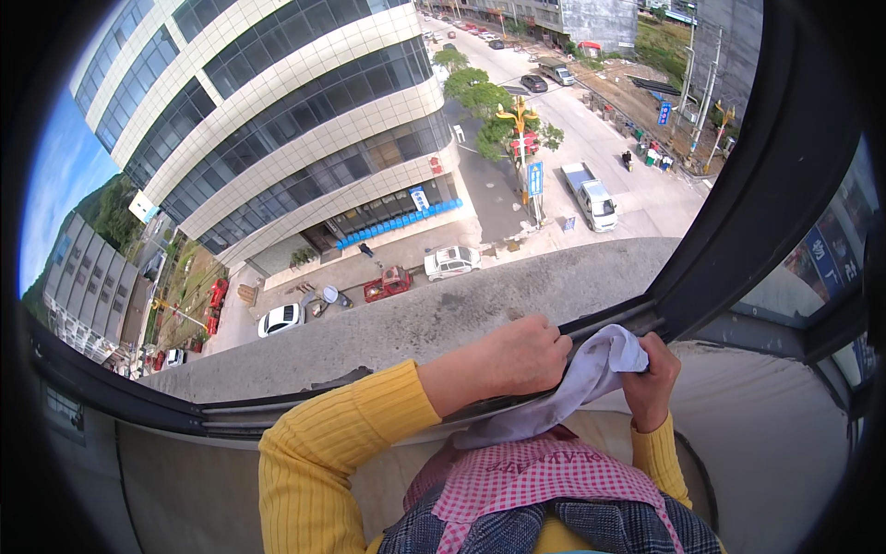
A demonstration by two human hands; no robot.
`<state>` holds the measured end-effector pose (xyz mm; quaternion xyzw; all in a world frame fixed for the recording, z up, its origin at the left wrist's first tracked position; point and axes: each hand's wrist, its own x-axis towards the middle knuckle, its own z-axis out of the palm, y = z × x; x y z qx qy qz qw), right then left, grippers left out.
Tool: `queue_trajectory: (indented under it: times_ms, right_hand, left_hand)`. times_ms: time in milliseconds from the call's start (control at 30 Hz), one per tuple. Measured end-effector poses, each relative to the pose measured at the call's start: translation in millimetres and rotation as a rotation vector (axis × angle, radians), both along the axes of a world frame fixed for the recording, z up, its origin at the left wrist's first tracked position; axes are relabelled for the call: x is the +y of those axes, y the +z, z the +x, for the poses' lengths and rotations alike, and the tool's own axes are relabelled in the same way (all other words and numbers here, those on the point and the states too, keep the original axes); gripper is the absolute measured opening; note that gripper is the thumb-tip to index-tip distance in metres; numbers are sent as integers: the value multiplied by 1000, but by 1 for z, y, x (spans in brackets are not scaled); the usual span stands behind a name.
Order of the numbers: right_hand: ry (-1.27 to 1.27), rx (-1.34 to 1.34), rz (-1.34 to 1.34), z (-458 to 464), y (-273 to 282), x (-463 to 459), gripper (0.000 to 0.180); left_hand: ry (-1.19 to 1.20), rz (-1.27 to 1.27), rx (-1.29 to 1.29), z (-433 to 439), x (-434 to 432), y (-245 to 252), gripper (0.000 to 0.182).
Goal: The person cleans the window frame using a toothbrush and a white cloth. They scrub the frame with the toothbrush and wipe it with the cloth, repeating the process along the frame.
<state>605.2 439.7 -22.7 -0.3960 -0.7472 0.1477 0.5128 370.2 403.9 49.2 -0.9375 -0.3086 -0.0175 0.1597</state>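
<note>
My right hand (649,381) grips one end of a soiled white cloth (578,384), close to the corner where the dark window frame (699,263) meets its bottom track (602,325). From there the cloth hangs across the track and down against my pink checked apron (526,478). My left hand (516,360) lies over the track just beside the cloth, knuckles up with its fingers curled; the fingertips are hidden, and whether they hold anything is unclear.
Outside the open window runs a rough concrete ledge (443,315), high above a street with parked vehicles. A glass pane in a dark frame (796,270) stands at the right. Below the track is a pale interior wall (208,485).
</note>
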Motion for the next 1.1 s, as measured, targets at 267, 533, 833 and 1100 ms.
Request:
queue_trajectory:
  times_ms: [267,533,833,1100]
  right_hand:
    - [4,10,1,2,0,0,18]
    - [23,23,-8,1,-1,0,20]
    - [-8,-1,15,0,-1,0,19]
    - [-2,12,-5,0,-1,0,19]
  left_hand:
    - [61,68,-118,-14,12,30,8]
    - [207,24,-106,-35,14,35,11]
    - [83,-102,-89,-2,-4,5,7]
    - [70,-86,-70,-1,-2,4,8]
